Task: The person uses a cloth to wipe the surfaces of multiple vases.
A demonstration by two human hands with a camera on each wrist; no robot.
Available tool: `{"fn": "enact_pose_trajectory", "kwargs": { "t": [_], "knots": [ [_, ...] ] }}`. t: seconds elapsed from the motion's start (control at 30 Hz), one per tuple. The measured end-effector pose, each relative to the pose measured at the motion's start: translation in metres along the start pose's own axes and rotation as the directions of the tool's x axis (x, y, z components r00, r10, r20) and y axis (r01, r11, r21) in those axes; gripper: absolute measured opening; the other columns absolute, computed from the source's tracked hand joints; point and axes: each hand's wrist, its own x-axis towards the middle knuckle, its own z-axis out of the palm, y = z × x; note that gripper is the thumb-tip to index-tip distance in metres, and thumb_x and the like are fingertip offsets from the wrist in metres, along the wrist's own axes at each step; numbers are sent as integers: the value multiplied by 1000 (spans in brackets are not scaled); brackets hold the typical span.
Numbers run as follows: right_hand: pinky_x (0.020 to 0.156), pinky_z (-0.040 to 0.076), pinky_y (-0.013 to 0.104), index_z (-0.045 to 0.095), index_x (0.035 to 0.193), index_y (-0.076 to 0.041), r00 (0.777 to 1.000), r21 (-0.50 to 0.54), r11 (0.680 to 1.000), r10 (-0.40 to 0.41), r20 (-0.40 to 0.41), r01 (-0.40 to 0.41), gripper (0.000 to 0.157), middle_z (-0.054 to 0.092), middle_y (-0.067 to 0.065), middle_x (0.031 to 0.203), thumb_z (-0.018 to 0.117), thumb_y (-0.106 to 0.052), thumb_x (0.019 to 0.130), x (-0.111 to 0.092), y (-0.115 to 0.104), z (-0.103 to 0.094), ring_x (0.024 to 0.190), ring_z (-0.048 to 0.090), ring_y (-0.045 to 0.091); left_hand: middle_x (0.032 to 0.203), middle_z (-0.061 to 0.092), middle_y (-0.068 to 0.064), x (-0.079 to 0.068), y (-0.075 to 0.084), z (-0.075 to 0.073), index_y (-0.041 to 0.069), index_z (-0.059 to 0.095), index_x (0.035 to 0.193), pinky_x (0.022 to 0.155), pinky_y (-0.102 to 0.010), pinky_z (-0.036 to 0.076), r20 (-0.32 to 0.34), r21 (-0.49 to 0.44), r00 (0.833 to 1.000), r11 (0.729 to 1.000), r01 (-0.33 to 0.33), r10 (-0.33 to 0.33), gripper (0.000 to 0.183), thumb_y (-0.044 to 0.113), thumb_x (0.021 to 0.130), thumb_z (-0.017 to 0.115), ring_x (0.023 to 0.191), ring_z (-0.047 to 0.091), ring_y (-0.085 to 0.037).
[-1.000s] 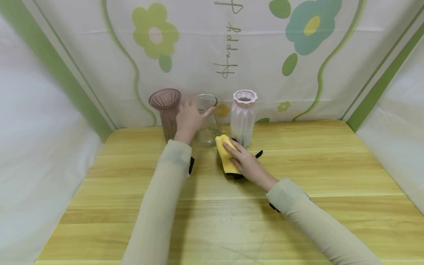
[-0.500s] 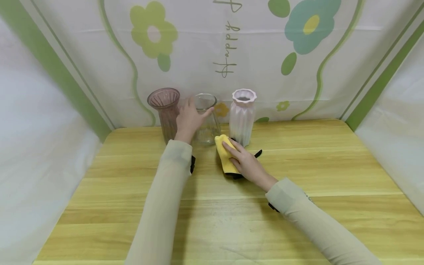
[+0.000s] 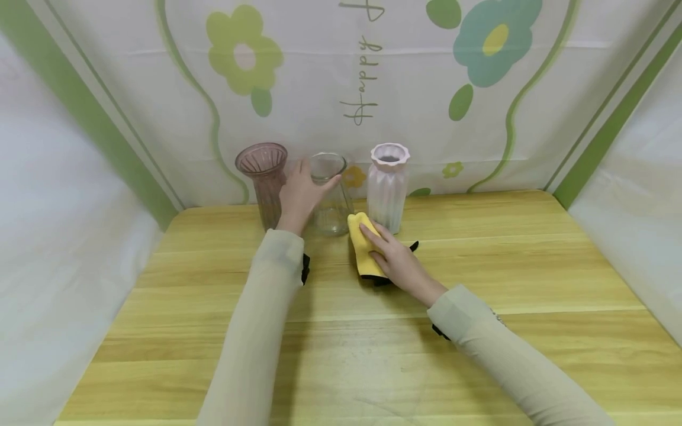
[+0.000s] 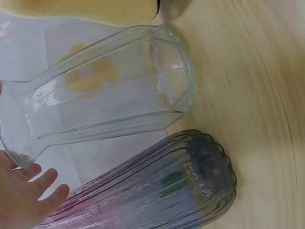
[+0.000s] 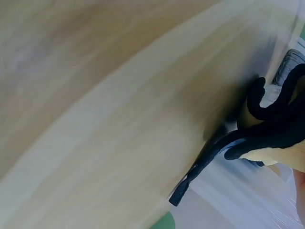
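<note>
In the head view, my left hand (image 3: 300, 195) holds the rim of a clear glass vase (image 3: 333, 218) that stands upright in the middle of a row. The left wrist view shows the fingers on one side of the clear vase's flared mouth (image 4: 16, 121). A ribbed purple glass vase (image 3: 266, 192) stands just left of it, close to that hand. With fingers and thumb, my right hand (image 3: 401, 264) grips a folded yellow cloth (image 3: 364, 248) with black edging, low in front of the clear vase and a pleated pinkish-white vase (image 3: 387, 198). The black hem (image 5: 281, 126) shows in the right wrist view.
The vases stand along the back of a wooden table (image 3: 341, 355). Directly behind rises a white cloth backdrop (image 3: 314, 71) with printed flowers and lettering. White cloth walls (image 3: 69, 213) flank the table.
The head view has shifted slightly. Both hands keep nearly the same places; the cloth's top edge sits a little higher against the vases.
</note>
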Motion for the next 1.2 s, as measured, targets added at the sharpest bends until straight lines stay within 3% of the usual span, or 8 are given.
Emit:
{"fn": "enact_pose_trajectory", "kwargs": {
  "t": [0.33, 0.7, 1.2],
  "knots": [
    [96, 51, 47, 44, 143, -7, 994, 63, 995, 84, -72, -79, 64, 50, 25, 137, 69, -1, 84, 6, -10, -7, 119, 56, 42, 156, 29, -14, -13, -7, -5, 6, 22, 152, 105, -56, 41, 31, 21, 999, 999, -33, 32, 99, 72, 83, 49, 136, 40, -37],
    [98, 49, 46, 43, 143, -7, 987, 132, 984, 133, -91, -121, 64, 47, 26, 140, 68, -1, 84, 11, -19, -13, 124, 52, 44, 151, 39, -17, -29, -13, -9, 6, 27, 150, 101, -55, 45, 27, 55, 996, 995, -82, 81, 97, 72, 82, 50, 129, 48, -41],
    [94, 52, 47, 46, 141, -5, 971, 183, 974, 167, -169, -136, 59, 47, 28, 139, 66, 1, 85, 17, -28, -19, 122, 53, 44, 146, 45, -18, -53, -21, -12, 1, 40, 143, 101, -53, 46, -74, 55, 978, 980, -190, 193, 90, 64, 82, 58, 126, 51, -40]
  ]
}}
